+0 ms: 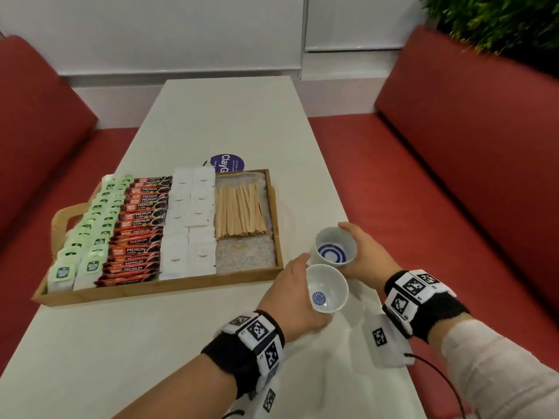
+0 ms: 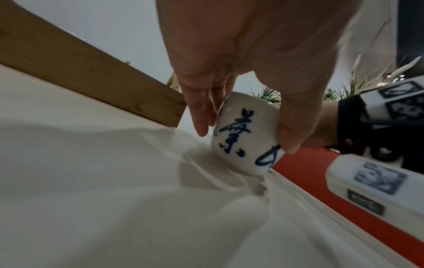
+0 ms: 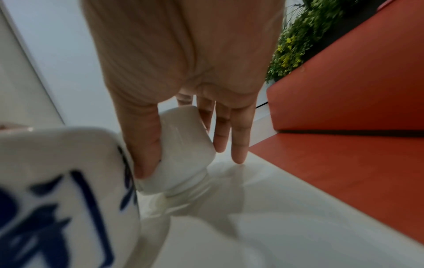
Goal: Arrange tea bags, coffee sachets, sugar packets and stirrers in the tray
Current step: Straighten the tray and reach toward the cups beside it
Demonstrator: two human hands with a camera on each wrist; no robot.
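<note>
the wooden tray (image 1: 169, 287) is the landmark here; inside it lie rows of tea bags (image 1: 87, 237), coffee sachets (image 1: 139, 228), sugar packets (image 1: 189, 225) and a bundle of stirrers (image 1: 240, 211), whose long axis runs from the tray's near edge to its far edge; just off the tray's right side, the left hand (image 1: 295, 293) is curled round a small cup (image 1: 326, 288), and the right hand (image 1: 364, 255) grasps a second cup (image 1: 335, 244) a little farther along; the cups are touching or nearly so; the bare patch in the tray's near right corner lies to the left of both grips, the left hand nearer it, i'd judge.
</note>
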